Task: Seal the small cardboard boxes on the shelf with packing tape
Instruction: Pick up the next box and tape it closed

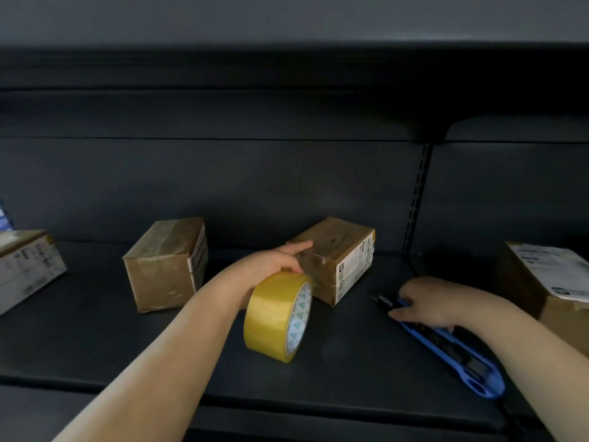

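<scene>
tape roll (276, 317) before box (339, 256) | cutter (452, 349) right (on shelf (95, 346))

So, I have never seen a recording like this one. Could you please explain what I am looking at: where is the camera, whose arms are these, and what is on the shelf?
There is one picture, from a camera worn on a person's head, looking forward and down, so the two bare arms are that person's own. No machine is involved. The left hand rests on a small cardboard box, with a roll of yellow packing tape at its wrist. The right hand lies on a blue utility knife on the dark shelf. Another small box stands further left, and two more labelled boxes are partly visible at the picture's edges.
</scene>
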Available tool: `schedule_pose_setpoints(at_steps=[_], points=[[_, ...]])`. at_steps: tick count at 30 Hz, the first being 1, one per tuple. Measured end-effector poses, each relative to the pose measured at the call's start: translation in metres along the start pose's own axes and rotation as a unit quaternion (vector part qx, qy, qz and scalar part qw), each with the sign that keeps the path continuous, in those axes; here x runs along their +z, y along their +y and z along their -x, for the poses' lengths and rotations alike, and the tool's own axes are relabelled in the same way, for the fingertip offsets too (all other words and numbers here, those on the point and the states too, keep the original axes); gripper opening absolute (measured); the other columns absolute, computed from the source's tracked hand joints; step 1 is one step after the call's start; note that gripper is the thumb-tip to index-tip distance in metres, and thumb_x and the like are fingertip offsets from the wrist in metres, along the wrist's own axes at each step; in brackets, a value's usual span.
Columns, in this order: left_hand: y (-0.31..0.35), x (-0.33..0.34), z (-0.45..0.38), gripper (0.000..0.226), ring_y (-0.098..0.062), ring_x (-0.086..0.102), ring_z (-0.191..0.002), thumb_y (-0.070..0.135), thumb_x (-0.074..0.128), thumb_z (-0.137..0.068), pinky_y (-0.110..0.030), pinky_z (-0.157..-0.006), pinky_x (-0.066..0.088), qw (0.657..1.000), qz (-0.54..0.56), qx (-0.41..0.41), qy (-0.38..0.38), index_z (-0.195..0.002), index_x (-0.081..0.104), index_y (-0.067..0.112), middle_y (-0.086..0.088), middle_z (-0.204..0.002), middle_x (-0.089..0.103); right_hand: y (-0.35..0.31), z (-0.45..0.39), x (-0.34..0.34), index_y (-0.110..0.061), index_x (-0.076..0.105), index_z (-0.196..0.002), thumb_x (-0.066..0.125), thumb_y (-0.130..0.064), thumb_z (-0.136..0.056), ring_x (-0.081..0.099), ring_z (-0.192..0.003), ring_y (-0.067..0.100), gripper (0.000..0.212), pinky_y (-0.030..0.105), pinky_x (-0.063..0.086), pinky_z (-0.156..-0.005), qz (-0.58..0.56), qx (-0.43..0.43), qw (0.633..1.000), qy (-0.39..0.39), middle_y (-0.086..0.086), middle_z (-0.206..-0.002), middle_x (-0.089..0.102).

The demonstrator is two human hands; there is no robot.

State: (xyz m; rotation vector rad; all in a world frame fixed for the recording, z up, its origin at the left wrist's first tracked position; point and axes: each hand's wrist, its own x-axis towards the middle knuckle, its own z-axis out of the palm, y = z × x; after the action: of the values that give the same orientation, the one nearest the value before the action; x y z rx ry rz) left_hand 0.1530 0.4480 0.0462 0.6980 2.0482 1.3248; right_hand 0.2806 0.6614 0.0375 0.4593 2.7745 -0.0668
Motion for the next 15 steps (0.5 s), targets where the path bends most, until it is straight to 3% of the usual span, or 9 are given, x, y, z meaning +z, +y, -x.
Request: schedule_pose_setpoints(at_steps=[2,4,6,7,9,11,13,15], points=[[0.0,0.0,0.003,0.063,-0.026,0.025,-0.139,-0.003,0.042,-0.086,-0.035,-0.112,0.023,1.0,0.006,0.003,0.004,-0.141,0.038,0.029,-0.009,-0.157,0.017,-0.005,0.001,-0.008,-0.019,0.048,-0.083,0.039,-0.06,-0.089,0.05,-0.07,0.009,0.042,0.02,0.04,-0.05,0.061,0.007,0.996,0.072,-0.005,-0.088,0.052],[0.0,0.001,0.004,0.064,-0.026,0.027,-0.138,-0.002,0.042,-0.086,-0.036,-0.111,0.025,1.0,0.01,0.006,0.005,-0.141,0.037,0.029,-0.009,-0.156,0.018,-0.018,-0.001,-0.02,-0.025,0.054,-0.108,0.032,-0.066,-0.086,0.056,-0.097,0.017,0.052,0.028,0.042,-0.07,-0.002,-0.03,0.974,0.223,-0.003,-0.113,0.058],[-0.001,0.0,0.004,0.064,-0.024,0.031,-0.136,-0.002,0.043,-0.085,-0.034,-0.109,0.027,1.0,0.014,0.015,0.001,-0.141,0.037,0.029,-0.008,-0.155,0.022,-0.044,-0.008,-0.03,-0.03,0.051,-0.127,0.027,-0.067,-0.084,0.051,-0.117,0.022,0.061,0.035,0.043,-0.087,-0.117,-0.12,0.916,0.365,-0.001,-0.13,0.055],[-0.001,0.0,0.004,0.064,-0.022,0.036,-0.132,-0.002,0.043,-0.085,-0.033,-0.106,0.03,1.0,0.015,0.02,0.0,-0.141,0.037,0.029,-0.007,-0.154,0.025,-0.059,-0.013,-0.032,-0.028,0.051,-0.13,0.028,-0.065,-0.086,0.048,-0.122,0.022,0.062,0.035,0.04,-0.093,-0.118,-0.154,0.896,0.4,-0.001,-0.133,0.054],[-0.003,0.0,0.004,0.065,-0.018,0.041,-0.127,-0.002,0.044,-0.085,-0.027,-0.098,0.034,1.0,0.009,0.028,0.003,-0.143,0.034,0.025,-0.007,-0.153,0.028,-0.083,-0.03,-0.026,-0.024,0.049,-0.134,0.034,-0.058,-0.09,0.044,-0.128,0.019,0.057,0.034,0.032,-0.103,-0.064,-0.179,0.898,0.396,-0.002,-0.14,0.049],[-0.003,-0.002,0.005,0.067,-0.018,0.032,-0.135,-0.003,0.044,-0.085,-0.023,-0.099,0.029,1.0,0.003,0.023,0.001,-0.146,0.029,0.021,-0.007,-0.155,0.022,-0.091,-0.047,-0.013,-0.021,0.043,-0.138,0.043,-0.053,-0.091,0.038,-0.133,0.017,0.057,0.03,0.022,-0.11,-0.04,-0.166,0.918,0.358,-0.001,-0.146,0.042],[-0.005,-0.005,0.009,0.069,-0.017,0.023,-0.14,-0.006,0.043,-0.085,-0.017,-0.097,0.028,1.0,-0.016,0.021,-0.012,-0.147,0.025,0.018,-0.007,-0.157,0.017,-0.087,-0.057,-0.008,-0.019,0.041,-0.14,0.052,-0.049,-0.088,0.035,-0.135,0.017,0.061,0.029,0.018,-0.113,-0.062,-0.174,0.914,0.361,0.001,-0.147,0.039],[-0.007,-0.009,0.018,0.067,-0.012,0.026,-0.136,-0.006,0.043,-0.086,-0.009,-0.087,0.035,0.999,-0.023,0.031,-0.011,-0.146,0.027,0.018,-0.005,-0.156,0.021,-0.083,-0.057,-0.007,-0.018,0.037,-0.142,0.06,-0.049,-0.083,0.032,-0.137,0.017,0.07,0.031,0.017,-0.113,-0.046,-0.188,0.913,0.358,0.002,-0.149,0.037]])
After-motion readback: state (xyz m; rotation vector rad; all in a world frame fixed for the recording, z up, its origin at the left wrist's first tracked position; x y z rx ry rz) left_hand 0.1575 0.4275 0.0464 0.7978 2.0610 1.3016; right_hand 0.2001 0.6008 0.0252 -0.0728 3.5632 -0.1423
